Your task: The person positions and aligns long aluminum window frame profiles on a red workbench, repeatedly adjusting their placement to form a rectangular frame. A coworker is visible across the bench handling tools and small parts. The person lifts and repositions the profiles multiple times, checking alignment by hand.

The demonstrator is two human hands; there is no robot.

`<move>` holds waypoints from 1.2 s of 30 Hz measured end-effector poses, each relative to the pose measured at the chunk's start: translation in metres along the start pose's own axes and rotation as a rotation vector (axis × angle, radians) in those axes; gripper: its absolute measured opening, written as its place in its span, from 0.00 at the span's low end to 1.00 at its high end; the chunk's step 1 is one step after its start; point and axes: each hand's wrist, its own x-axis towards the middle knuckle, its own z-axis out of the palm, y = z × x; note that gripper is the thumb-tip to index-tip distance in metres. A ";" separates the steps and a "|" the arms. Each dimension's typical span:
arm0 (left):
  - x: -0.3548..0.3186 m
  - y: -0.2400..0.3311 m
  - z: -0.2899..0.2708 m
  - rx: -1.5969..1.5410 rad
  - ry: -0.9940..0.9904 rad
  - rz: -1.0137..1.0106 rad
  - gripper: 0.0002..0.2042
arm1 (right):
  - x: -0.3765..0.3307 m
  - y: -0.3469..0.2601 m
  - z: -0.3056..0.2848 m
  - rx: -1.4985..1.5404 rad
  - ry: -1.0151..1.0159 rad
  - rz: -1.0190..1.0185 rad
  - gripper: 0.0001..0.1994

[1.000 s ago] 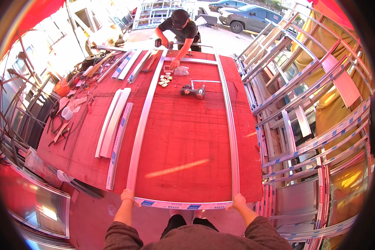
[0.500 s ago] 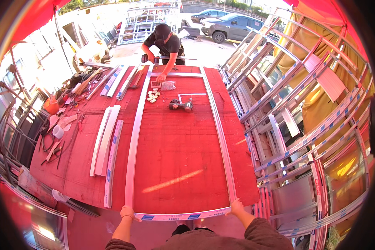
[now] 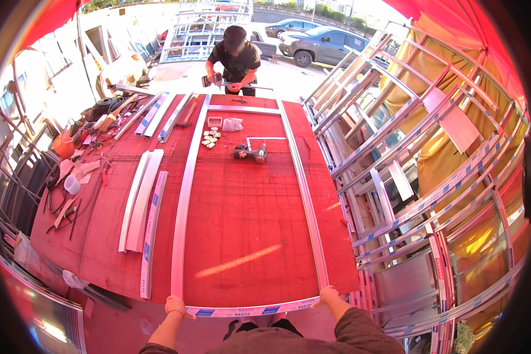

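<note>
Left hand [image 3: 175, 306] and right hand [image 3: 326, 294] closed on near corners of frame [image 3: 186, 189], steadying it flat on desk [image 3: 248, 230] while a co-worker [image 3: 235, 56] drills the far end.

Sunlit yard, red canopy [image 3: 454, 23], parked cars [image 3: 327, 46].

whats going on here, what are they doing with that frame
A person holds the near end of a long aluminium frame lying on a red worktable, left hand and right hand gripping its two near corners. At the far end, a co-worker bends over it with a power drill.
</note>
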 end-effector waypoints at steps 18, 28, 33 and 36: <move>0.000 0.005 -0.008 -0.009 -0.061 -0.089 0.75 | 0.001 -0.007 -0.012 0.027 -0.039 0.017 0.59; 0.008 0.005 0.002 0.016 -0.044 -0.094 0.74 | -0.005 -0.007 -0.016 0.009 0.012 0.006 0.55; 0.010 0.004 0.004 -0.040 -0.038 -0.142 0.75 | -0.009 -0.007 -0.022 -0.009 0.008 -0.010 0.53; 0.005 0.005 0.000 -0.075 -0.077 -0.136 0.77 | -0.010 -0.006 -0.024 0.024 -0.009 -0.005 0.55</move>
